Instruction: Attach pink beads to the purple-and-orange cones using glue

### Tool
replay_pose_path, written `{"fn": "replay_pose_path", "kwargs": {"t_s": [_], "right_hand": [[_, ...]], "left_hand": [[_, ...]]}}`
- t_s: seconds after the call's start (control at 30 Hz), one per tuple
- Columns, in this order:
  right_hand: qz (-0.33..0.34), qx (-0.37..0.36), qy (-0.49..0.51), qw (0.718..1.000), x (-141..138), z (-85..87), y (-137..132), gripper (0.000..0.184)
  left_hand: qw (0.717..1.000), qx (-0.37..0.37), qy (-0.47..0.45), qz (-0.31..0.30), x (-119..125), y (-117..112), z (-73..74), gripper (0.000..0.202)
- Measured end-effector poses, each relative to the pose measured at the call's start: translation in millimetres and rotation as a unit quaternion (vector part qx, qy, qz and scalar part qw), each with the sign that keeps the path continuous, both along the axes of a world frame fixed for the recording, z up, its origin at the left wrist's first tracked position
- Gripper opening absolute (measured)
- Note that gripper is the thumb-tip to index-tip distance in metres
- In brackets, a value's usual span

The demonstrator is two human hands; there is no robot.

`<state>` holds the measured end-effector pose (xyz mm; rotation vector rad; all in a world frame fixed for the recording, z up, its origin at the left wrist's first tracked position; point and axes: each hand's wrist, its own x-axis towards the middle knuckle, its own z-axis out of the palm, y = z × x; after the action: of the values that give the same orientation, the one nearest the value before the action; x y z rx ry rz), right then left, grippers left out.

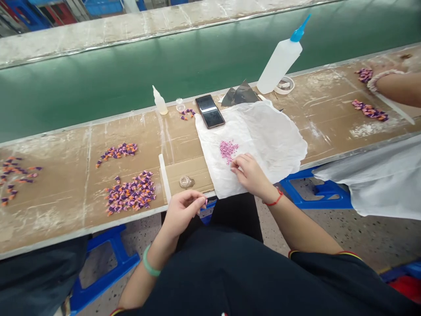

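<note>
Sitting at a long desk [49, 228], a person raises the left hand [182, 213] just past the desk edge, thumb and fingertips pinched on a tiny piece [206, 202] too small to make out. The right hand [249, 174] rests on a white tissue [279, 145], fingers curled, their tips just beside a pink pile [228, 151] at mid-frame; whether they pinch anything, I cannot tell. Purple-and-orange pieces [130, 193] lie heaped on the bare desk at lower left, and a phone [209, 111] sits at the tissue's top corner. At upper right, a co-worker's forearm [394, 87] lies near more purple pieces [370, 109]. From here, loosened fingertips could drop the tiny piece over the edge into the person's lap. A careless sweep of the right hand, or a tug on the tissue, could scatter the pink pile. A knock could also topple the tall squeeze bottle [279, 61] behind the phone.
</note>
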<state>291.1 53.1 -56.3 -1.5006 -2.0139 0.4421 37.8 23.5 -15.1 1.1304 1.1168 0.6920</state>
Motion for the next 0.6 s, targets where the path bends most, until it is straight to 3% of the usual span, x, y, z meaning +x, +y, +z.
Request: {"fn": "replay_pose_path", "kwargs": {"t_s": [0.13, 0.27, 0.43, 0.6], "right_hand": [[0.114, 0.035, 0.110, 0.987, -20.0, 35.4, -18.6, 0.016], [0.148, 0.055, 0.104, 0.982, -34.2, 57.3, -26.3, 0.016], [0.146, 0.077, 0.066, 0.984, -40.4, 59.7, -27.3, 0.019], [0.121, 0.099, 0.055, 0.986, -45.6, 56.0, -31.0, 0.020]], "left_hand": [[0.996, 0.082, 0.009, -0.026, 21.7, 17.2, 8.0, 0.022], [0.989, 0.132, 0.012, -0.065, 31.1, 25.5, 16.7, 0.023], [0.984, 0.158, 0.028, -0.082, 30.3, 25.2, 23.1, 0.021], [0.979, 0.183, 0.063, -0.061, 30.5, 21.3, 21.1, 0.019]]}}
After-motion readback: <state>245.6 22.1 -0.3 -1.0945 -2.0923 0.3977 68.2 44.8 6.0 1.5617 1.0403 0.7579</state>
